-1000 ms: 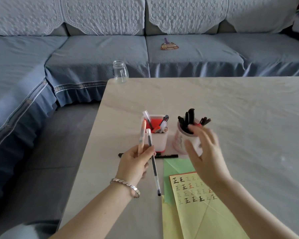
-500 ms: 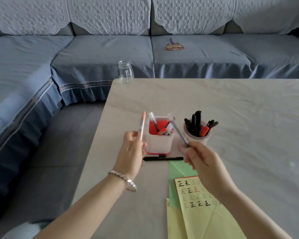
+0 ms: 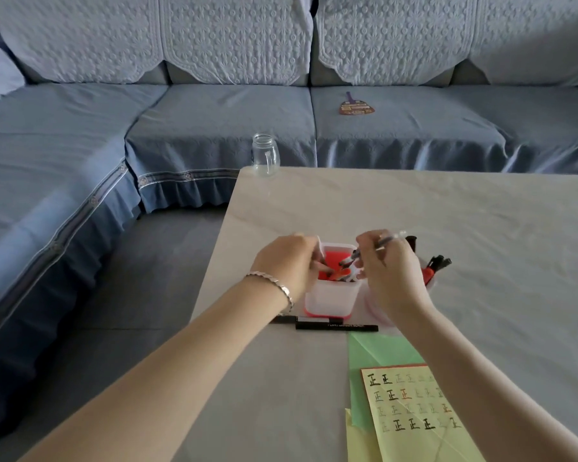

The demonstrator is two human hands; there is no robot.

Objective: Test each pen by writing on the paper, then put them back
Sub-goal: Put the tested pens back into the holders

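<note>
Looking at the biggest thing first, what do you see? asks One.

Two: A big blue sofa (image 3: 214, 108) at the back. In front of it is the counter (image 3: 464, 221), and all the pen stuff sits on it.

One: Where is the paper?

Two: The yellow paper (image 3: 411, 415) lies at the near right of the counter, on top of a green sheet (image 3: 377, 348). It has rows of marks on it. Some are dark, some are faint, and a few are red.

One: And the pens?

Two: Some stand in a square white holder (image 3: 331, 298) with red inside. Black ones stand in a round cup (image 3: 374, 308) just beside it on the right. One black marker (image 3: 336, 326) lies flat on the counter, just in front of the holder.

One: What are the hands doing?

Two: Both are up at the holder. The left hand (image 3: 284, 261) has its fingers curled down inside, among the pens. I cannot tell if its grip has a pen. The right hand (image 3: 391, 278) has its grip pinched tight on a thin clear pen (image 3: 386, 242), with one end tipped down toward the holder.

One: So which step is it?

Two: I think it is the putting back step.

One: What comes next?

Two: My guess is the clear pen must slide into a gap between the other pens, and then the fingers let go. The left hand may need to make room. The marker on the counter is not put back yet.
</note>
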